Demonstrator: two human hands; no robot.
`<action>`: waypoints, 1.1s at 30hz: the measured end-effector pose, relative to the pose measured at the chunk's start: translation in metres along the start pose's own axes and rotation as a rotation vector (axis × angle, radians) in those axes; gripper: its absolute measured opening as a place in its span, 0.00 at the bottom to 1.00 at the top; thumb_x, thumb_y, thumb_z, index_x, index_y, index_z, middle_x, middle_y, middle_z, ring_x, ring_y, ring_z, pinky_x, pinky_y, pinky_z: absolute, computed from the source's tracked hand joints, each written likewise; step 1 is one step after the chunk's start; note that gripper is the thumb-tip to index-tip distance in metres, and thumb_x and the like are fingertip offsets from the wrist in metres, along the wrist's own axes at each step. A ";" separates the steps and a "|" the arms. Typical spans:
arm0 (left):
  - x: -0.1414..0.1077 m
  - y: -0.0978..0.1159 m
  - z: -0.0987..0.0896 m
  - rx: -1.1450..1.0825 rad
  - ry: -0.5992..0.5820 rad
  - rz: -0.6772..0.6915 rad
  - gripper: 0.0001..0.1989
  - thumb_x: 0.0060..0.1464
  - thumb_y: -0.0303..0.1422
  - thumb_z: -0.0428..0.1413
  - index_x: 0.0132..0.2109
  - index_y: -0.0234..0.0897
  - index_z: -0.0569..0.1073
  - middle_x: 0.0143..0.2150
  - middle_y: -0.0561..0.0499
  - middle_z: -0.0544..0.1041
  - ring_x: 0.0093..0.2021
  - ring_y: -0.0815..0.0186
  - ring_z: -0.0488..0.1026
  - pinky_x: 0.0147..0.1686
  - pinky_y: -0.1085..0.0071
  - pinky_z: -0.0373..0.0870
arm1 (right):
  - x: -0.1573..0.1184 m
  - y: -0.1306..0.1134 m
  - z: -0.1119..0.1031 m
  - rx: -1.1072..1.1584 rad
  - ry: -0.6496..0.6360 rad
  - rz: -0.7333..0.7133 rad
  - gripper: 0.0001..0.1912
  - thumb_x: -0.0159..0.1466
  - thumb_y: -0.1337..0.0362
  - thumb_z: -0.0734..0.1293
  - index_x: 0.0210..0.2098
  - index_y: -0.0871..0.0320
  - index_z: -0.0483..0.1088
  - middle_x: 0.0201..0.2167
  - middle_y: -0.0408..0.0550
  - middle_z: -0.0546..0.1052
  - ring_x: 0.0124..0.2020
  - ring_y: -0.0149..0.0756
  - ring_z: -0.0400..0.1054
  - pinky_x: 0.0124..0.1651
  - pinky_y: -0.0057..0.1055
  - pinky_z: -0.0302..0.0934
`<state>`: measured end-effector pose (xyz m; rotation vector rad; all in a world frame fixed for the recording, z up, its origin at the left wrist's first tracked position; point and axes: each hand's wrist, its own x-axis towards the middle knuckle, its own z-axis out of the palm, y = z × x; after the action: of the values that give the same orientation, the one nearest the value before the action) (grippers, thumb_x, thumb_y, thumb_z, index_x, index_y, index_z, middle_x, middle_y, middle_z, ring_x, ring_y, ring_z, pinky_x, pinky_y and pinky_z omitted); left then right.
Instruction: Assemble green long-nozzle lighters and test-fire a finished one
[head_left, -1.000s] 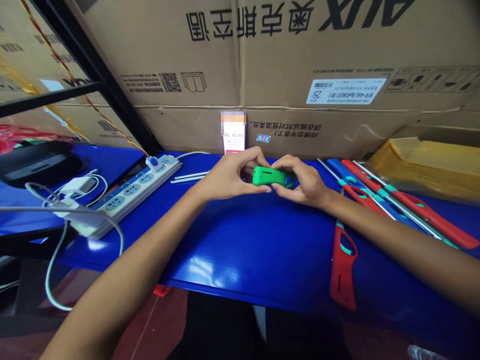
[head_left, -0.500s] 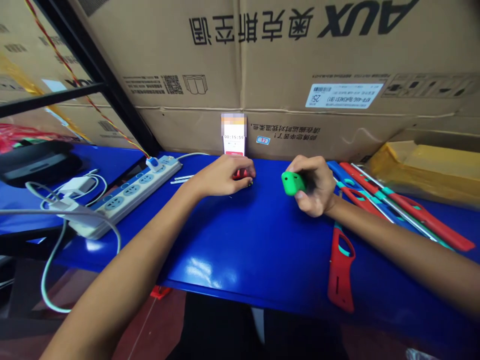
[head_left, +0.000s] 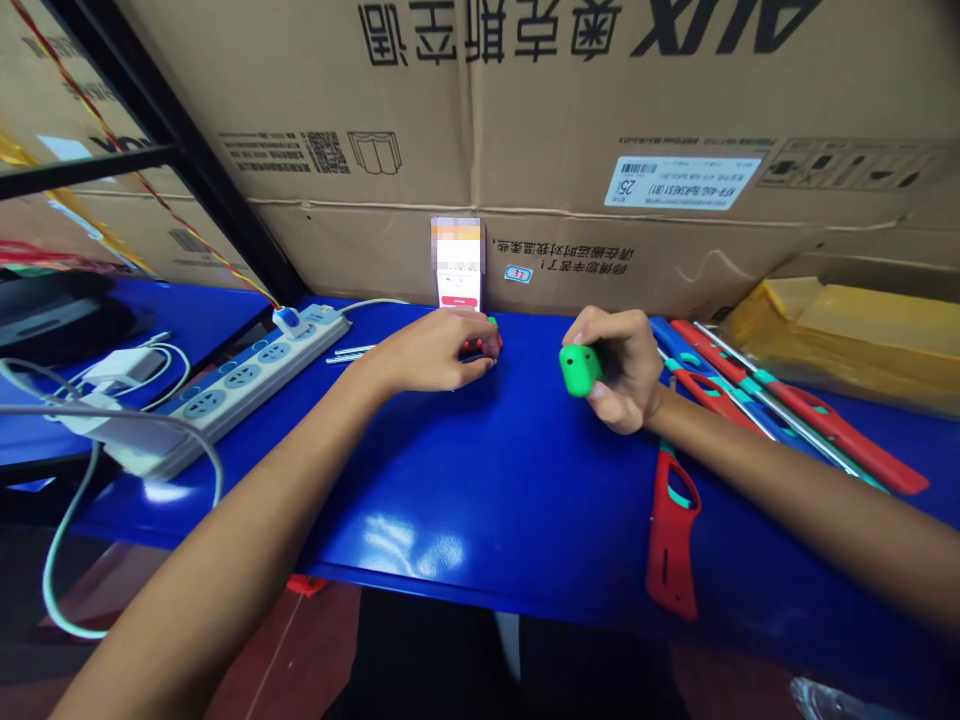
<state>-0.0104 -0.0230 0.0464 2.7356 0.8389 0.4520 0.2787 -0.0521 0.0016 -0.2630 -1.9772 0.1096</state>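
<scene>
Blue surface [head_left: 465, 480] against cardboard carton [head_left: 570, 230]: right hand [head_left: 619, 370] clamped round green plastic part [head_left: 579, 370], rounded end poking out past fingers; left hand [head_left: 439, 350] well apart, fingertips pinched on small red piece [head_left: 481, 346], mostly hidden, green speck at top. Beyond right hand — red-and-teal handles [head_left: 670, 540] lying on surface. Beyond left hand — thin metal rods [head_left: 352, 352], power strip [head_left: 240, 375], phone [head_left: 457, 285] upright against carton.
</scene>
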 end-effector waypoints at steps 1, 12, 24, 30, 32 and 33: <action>0.000 0.000 -0.001 0.021 -0.012 -0.017 0.12 0.64 0.34 0.59 0.49 0.37 0.84 0.49 0.43 0.86 0.46 0.56 0.81 0.46 0.61 0.73 | 0.001 0.001 -0.002 -0.058 -0.074 0.020 0.19 0.65 0.56 0.67 0.55 0.46 0.65 0.38 0.46 0.77 0.33 0.43 0.74 0.34 0.42 0.68; -0.001 -0.005 -0.004 0.195 -0.247 -0.259 0.12 0.61 0.39 0.64 0.48 0.39 0.84 0.38 0.48 0.83 0.33 0.60 0.74 0.33 0.66 0.60 | -0.011 0.013 0.000 -0.367 -0.681 0.082 0.13 0.69 0.61 0.68 0.52 0.56 0.72 0.43 0.50 0.83 0.34 0.40 0.72 0.36 0.36 0.58; -0.001 -0.004 -0.016 -0.081 0.375 -0.241 0.11 0.57 0.39 0.68 0.41 0.38 0.80 0.33 0.51 0.80 0.31 0.64 0.72 0.34 0.67 0.65 | -0.012 0.021 0.006 -0.225 -0.700 0.202 0.13 0.73 0.61 0.66 0.55 0.57 0.72 0.49 0.56 0.78 0.47 0.48 0.73 0.53 0.44 0.69; 0.006 -0.007 -0.019 -0.692 0.735 -0.241 0.14 0.53 0.32 0.70 0.41 0.39 0.72 0.38 0.51 0.81 0.30 0.66 0.80 0.32 0.69 0.78 | -0.010 0.018 0.006 -0.330 -0.627 0.338 0.16 0.74 0.58 0.65 0.57 0.58 0.73 0.50 0.55 0.75 0.39 0.43 0.71 0.43 0.41 0.66; 0.005 -0.011 -0.018 -0.748 0.761 -0.276 0.15 0.52 0.30 0.70 0.41 0.39 0.72 0.38 0.51 0.82 0.32 0.64 0.83 0.32 0.70 0.80 | -0.009 0.016 0.006 -0.397 -0.602 0.399 0.17 0.75 0.56 0.65 0.59 0.57 0.72 0.52 0.55 0.74 0.35 0.41 0.69 0.40 0.41 0.64; 0.005 -0.014 -0.018 -0.769 0.769 -0.301 0.14 0.52 0.29 0.70 0.42 0.38 0.73 0.38 0.50 0.82 0.32 0.63 0.85 0.32 0.70 0.81 | -0.008 0.015 0.006 -0.425 -0.587 0.424 0.18 0.75 0.56 0.64 0.59 0.57 0.72 0.53 0.55 0.74 0.35 0.41 0.69 0.39 0.41 0.63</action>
<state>-0.0201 -0.0065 0.0596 1.6737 0.9386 1.4421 0.2788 -0.0394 -0.0107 -1.0236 -2.4856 0.0369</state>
